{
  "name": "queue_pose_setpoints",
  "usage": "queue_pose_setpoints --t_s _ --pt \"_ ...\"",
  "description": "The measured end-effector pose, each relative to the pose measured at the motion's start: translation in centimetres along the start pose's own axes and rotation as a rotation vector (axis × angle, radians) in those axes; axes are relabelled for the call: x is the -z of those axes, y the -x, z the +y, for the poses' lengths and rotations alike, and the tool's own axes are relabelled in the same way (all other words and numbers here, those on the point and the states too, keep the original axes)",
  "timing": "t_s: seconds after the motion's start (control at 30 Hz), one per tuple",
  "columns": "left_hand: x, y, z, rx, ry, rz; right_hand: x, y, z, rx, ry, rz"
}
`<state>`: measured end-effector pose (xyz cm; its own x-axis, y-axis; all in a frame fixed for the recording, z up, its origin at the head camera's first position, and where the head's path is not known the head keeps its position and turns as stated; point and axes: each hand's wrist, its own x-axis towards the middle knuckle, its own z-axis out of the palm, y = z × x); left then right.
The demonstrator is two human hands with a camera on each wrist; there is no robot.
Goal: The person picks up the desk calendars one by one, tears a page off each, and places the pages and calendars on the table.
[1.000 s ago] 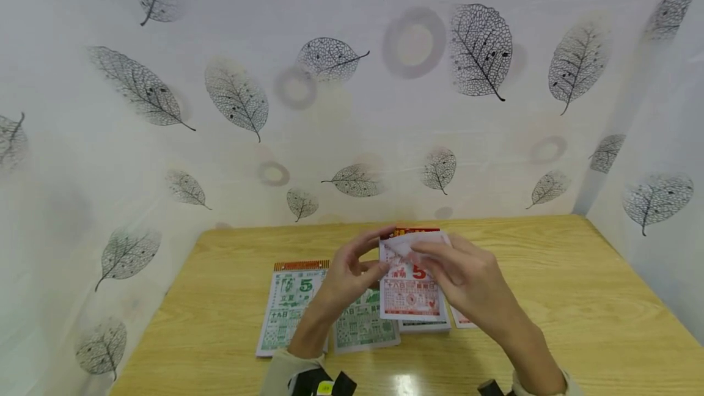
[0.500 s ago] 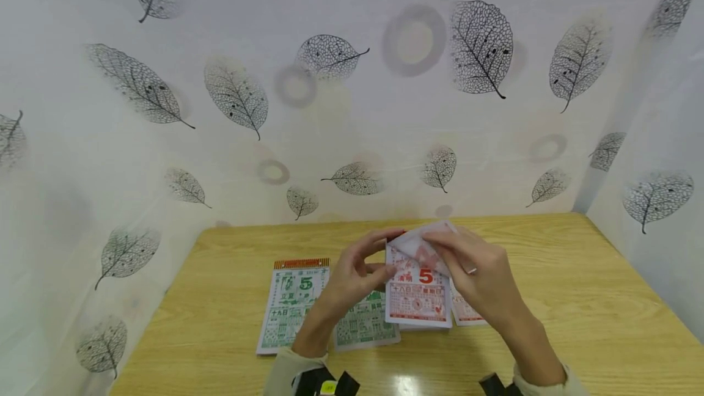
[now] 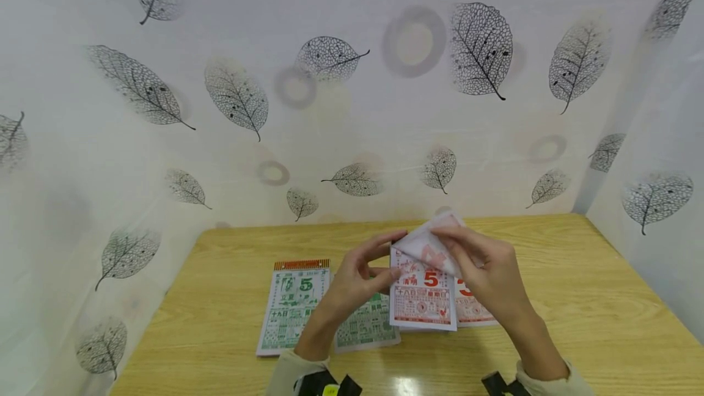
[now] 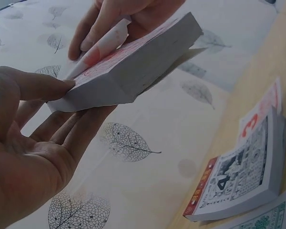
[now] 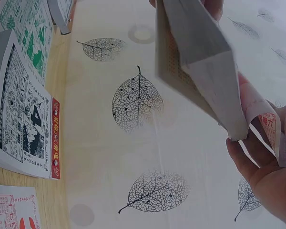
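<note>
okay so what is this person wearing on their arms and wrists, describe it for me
Both forearms are mostly bare. A pale beige sleeve cuff sits at the left wrist and the right wrist. Each wrist carries a black strapped device; the left one shows a small yellow-green mark. No rings or gloves are visible.

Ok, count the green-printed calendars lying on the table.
2. One green calendar lies furthest left, fully visible; the second green calendar lies right of it, partly behind the left hand holding the red calendar pad. Others might hide under the hands.

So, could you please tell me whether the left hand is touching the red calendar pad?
Touching. The left wrist view shows the left hand pinching the red calendar pad, thumb on top, fingers underneath.
</note>
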<state>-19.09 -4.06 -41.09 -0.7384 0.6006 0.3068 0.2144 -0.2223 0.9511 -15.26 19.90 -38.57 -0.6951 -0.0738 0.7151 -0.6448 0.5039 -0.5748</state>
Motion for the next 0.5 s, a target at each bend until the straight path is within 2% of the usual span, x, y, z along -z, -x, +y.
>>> queue_pose_setpoints --t_s 0.5 --pt "-0.48 -0.09 -0.13 -0.004 -0.02 0.019 0.07 -0.03 0.19 -0.05 -0.091 0.018"
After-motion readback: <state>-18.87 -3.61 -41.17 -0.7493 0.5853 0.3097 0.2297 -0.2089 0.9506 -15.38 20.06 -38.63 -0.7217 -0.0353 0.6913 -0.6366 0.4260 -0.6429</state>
